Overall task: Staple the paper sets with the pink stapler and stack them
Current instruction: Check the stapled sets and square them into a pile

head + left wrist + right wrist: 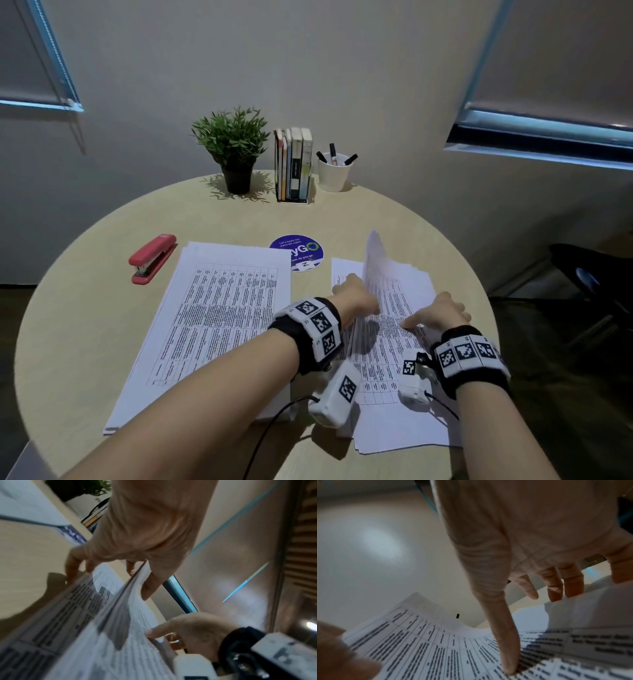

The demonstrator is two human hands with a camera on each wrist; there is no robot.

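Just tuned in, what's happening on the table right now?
A person is separating sheets from the loose paper pile on the right side of the round table. The left hand is lifting a few sheets up on edge, pinching them between thumb and fingers, while the right hand presses the pages underneath flat with its thumb. A second paper stack lies flat to the left, and the pink stapler sits untouched beyond it.

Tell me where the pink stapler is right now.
In the head view, the pink stapler lies untouched on the left side of the round wooden table, beside the far-left corner of the neat left paper stack.
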